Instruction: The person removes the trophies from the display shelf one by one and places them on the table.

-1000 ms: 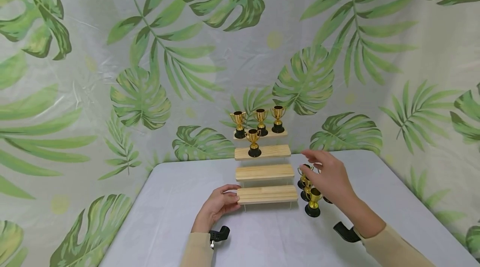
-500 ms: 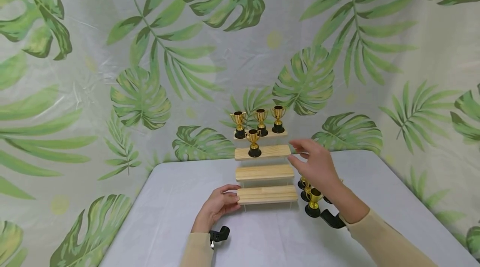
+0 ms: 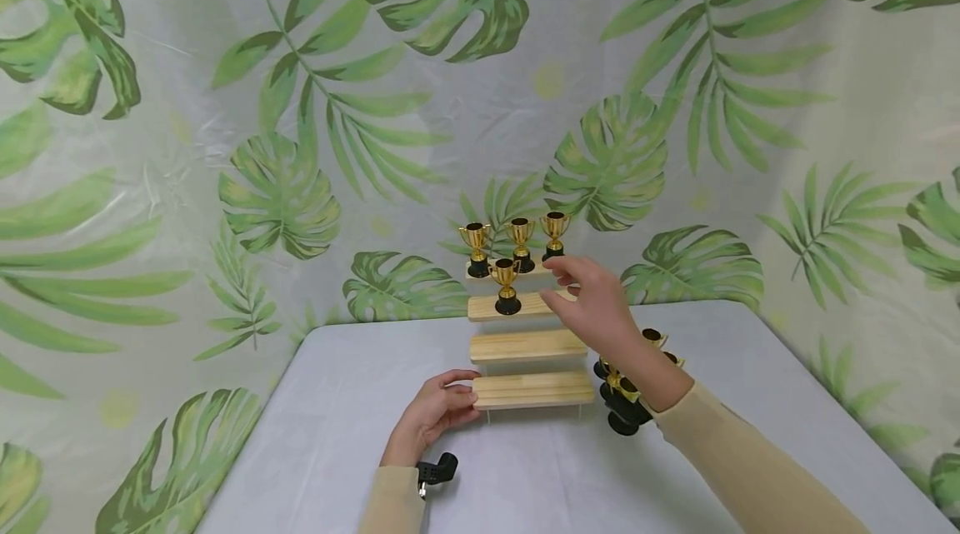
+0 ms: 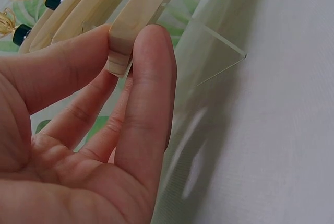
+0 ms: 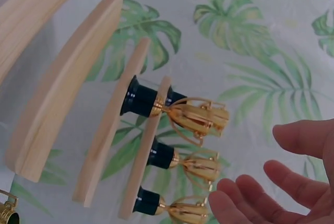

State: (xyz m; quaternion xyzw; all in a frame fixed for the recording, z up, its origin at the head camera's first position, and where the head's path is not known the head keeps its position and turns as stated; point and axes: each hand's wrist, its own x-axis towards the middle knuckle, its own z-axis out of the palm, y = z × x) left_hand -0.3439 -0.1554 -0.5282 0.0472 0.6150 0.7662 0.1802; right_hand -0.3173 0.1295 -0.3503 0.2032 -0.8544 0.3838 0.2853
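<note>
Four small gold trophy cups [image 3: 517,255] stand on the far upper steps of the stepped wooden riser [image 3: 528,346]. Right hand [image 3: 592,305] hovers beside them, fingers apart; left hand [image 3: 435,413] pinches the nearest step's left end.

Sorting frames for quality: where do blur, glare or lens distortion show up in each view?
Head view: even, soft light, sharp throughout. Left wrist view: the left hand fills the frame and looks soft, with pale glare streaks on the clear stand panel. Right wrist view: wooden steps bow from lens distortion; right hand slightly blurred.
</note>
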